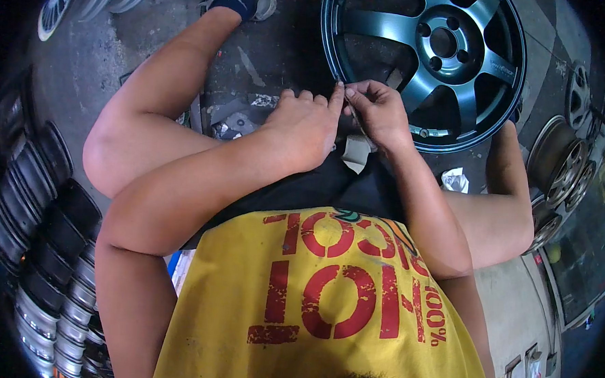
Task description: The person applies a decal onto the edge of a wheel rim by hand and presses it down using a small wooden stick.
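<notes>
A dark teal alloy wheel rim [366, 24] lies face up in front of me, between my legs. My left hand [299, 127] is at its near left edge. The index finger is stretched out with its tip at the lip, the other fingers are bent, and the thumb is hidden. Beside it, my right hand [381, 114] pinches a thin strip [355, 114] between thumb and fingers, close to that same lip. What the strip is made of is hard to see. A pale, creased piece of paper [355, 155] sits just below my hands, near my dark shorts.
Stacked wheel rims [54, 227] line the left side. More rims [557, 161] stand at the right. Crumpled white paper [455, 180] lies by my right leg. Scraps [234, 124] litter the floor near my left leg. A shoe [265, 5] shows at top left.
</notes>
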Tool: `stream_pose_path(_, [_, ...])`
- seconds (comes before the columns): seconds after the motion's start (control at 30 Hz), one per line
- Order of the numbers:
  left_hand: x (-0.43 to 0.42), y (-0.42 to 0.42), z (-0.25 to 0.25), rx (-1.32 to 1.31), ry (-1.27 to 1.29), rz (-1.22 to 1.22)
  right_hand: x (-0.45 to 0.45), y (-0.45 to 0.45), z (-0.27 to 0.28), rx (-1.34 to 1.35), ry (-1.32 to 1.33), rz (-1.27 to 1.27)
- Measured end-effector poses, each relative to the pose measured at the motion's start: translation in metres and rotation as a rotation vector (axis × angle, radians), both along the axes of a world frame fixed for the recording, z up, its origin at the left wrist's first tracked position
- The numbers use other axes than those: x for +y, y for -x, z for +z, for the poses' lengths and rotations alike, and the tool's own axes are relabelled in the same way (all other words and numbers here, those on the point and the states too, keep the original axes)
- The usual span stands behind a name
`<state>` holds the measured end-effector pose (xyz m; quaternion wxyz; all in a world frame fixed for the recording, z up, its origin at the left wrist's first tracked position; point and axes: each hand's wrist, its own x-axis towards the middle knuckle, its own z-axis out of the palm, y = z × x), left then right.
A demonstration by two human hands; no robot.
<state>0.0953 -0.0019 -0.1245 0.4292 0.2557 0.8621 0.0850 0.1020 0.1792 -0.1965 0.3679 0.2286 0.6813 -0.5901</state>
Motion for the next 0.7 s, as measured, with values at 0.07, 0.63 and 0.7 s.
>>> stream_pose_path(0.07, [-0.0010,-0.0011,0.0002,0.009,-0.003,0.002,-0.0003,-0.0005,0.0000,-0.049,0.054,-0.066])
stream_pose_path(0.63, [-0.0014,-0.0031,-0.0052,0.036,0.003,-0.005,-0.0071,-0.0087,-0.0033,-0.063,0.099,-0.187])
stream_pose_path(0.7, [-0.0001,-0.0018,-0.0047,0.024,0.013,-0.003,-0.0081,-0.0074,-0.0015,-0.058,0.096,-0.196])
